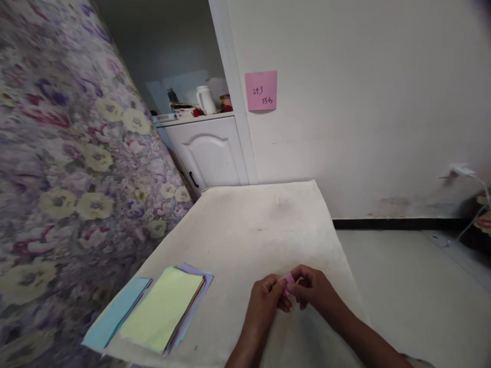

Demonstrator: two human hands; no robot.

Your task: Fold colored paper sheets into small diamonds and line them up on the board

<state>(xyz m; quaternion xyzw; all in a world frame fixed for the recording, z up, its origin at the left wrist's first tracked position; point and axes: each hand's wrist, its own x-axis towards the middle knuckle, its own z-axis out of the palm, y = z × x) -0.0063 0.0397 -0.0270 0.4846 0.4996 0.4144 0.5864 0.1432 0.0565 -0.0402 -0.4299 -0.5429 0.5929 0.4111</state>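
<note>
A small piece of pink paper point(288, 280), seemingly folded, is pinched between both hands just above the table. My left hand point(267, 294) grips its left side with thumb and fingers closed. On the other side, my right hand point(310, 285) holds it between thumb and curled fingers. Most of the paper is covered by the fingertips, so its full shape cannot be made out. To the left of the hands lies a stack of coloured paper point(164, 306) with a pale yellow sheet on top. Beside that rests a narrower stack of blue paper point(118, 313).
A cream cloth covers the table point(261, 214), which stands against the wall. A floral curtain point(76, 194) hangs along its left side. Behind are a white cabinet point(210, 156) with a white jug point(206, 100) on top, and a pink note point(261, 91) on the wall.
</note>
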